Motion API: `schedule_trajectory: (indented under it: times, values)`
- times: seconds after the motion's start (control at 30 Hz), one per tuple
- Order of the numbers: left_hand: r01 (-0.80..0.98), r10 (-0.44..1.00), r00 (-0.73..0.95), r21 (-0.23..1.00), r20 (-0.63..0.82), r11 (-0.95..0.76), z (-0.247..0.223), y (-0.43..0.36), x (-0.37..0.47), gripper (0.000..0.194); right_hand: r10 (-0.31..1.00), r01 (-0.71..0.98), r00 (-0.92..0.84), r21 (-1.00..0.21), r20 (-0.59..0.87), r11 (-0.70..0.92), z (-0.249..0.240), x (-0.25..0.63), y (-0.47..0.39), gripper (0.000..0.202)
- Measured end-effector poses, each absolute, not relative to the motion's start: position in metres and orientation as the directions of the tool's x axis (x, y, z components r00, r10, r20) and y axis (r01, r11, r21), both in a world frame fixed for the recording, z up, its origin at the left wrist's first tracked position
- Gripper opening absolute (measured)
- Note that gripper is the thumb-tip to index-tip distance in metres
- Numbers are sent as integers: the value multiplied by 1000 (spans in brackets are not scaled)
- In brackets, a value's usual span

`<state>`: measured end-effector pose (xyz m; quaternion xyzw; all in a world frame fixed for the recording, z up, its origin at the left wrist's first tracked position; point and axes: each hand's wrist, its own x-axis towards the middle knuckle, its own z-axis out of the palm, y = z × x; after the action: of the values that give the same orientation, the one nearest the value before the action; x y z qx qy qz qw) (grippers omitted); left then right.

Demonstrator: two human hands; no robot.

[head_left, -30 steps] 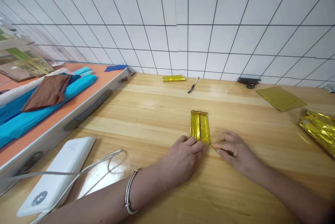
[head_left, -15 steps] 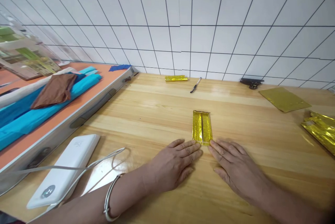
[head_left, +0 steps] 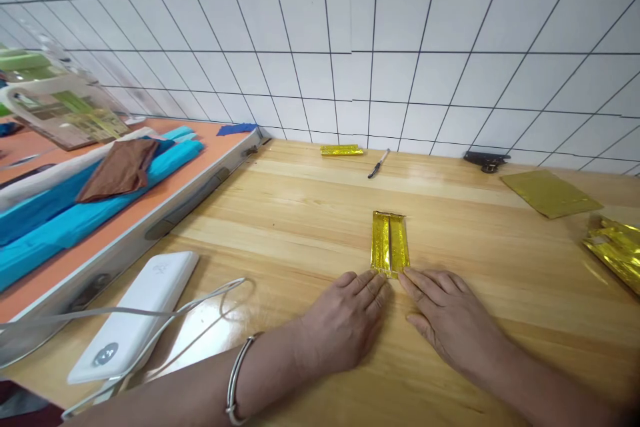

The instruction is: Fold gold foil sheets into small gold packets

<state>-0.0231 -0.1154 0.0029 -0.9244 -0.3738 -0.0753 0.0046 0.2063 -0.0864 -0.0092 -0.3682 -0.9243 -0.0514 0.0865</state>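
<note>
A folded piece of shiny gold foil paper (head_left: pixel 380 244) lies flat on the wooden table, its two side flaps meeting near a dark lengthwise gap. My left hand (head_left: pixel 347 320) rests palm down at its near left corner, fingertips touching the near edge, the fingers now somewhat bent. My right hand (head_left: pixel 447 317) lies flat with fingers stretched out, its fingertips on the near right corner. Neither hand grips the foil; both press its near edge against the table. A bangle circles my left wrist.
A gold strip (head_left: pixel 341 150), a pen (head_left: pixel 379 164) and a black clip (head_left: pixel 487 160) lie along the tiled wall. Gold sheets (head_left: pixel 553 194) and crumpled gold foil (head_left: pixel 615 247) are at right. A white power bank (head_left: pixel 135 314) with a cable and an orange surface (head_left: pixel 213 140) holding coloured rolls are at left.
My left fingers have bent and drawn in slightly at the foil's near edge. My right hand stays almost in place. The whole view has shifted a little.
</note>
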Motion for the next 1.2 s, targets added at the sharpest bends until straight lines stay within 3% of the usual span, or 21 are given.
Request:
schedule_trajectory:
  times: [0.13, 0.3, 0.37, 0.47, 0.53, 0.57, 0.63, 0.7, 0.77, 0.87, 0.97, 1.2]
  values:
    - [710, 706, 690, 41, 159, -703, 2, -117, -19, 44, 653, 671, -730, 32, 200, 741, -14, 213, -88, 45]
    - [732, 746, 655, 145, 119, -666, 8, -103, -16, 46, 666, 677, -722, -8, 187, 736, -4, 207, -100, 48]
    - [722, 742, 660, 172, 117, -670, 12, -93, -19, 41, 664, 660, -728, -86, 170, 746, 6, 201, -106, 46]
    - [706, 734, 668, 206, 128, -678, 16, -75, -24, 31, 644, 582, -752, -315, 141, 750, 20, 200, -102, 38]
    - [703, 735, 664, 221, 137, -676, 16, -65, -25, 29, 669, 532, -706, -449, 233, 718, 23, 208, -84, 34]
    - [704, 738, 659, 224, 144, -674, 16, -62, -25, 28, 703, 545, -635, -459, 321, 702, 21, 216, -72, 32]
    - [708, 741, 652, 221, 161, -670, 13, -58, -23, 28, 773, 636, -487, -442, 407, 633, 15, 234, -45, 33]
    - [712, 742, 647, 210, 175, -670, 9, -57, -21, 26, 841, 739, -411, -411, 352, 533, 4, 251, -23, 41]
    - [708, 736, 650, 202, 189, -677, 6, -58, -20, 22, 840, 772, -475, -335, 261, 540, -7, 260, -13, 49]
    - [687, 716, 662, 202, 222, -698, 1, -56, -23, 18, 741, 714, -652, -197, 161, 672, -17, 260, -16, 59]
    - [680, 708, 662, 199, 246, -705, -2, -47, -27, 18, 708, 701, -698, -97, 107, 706, -19, 252, -21, 64]
    - [674, 700, 689, 191, 187, -714, 5, -5, -40, 21, 727, 726, -685, -34, 49, 687, -20, 234, 4, 68]
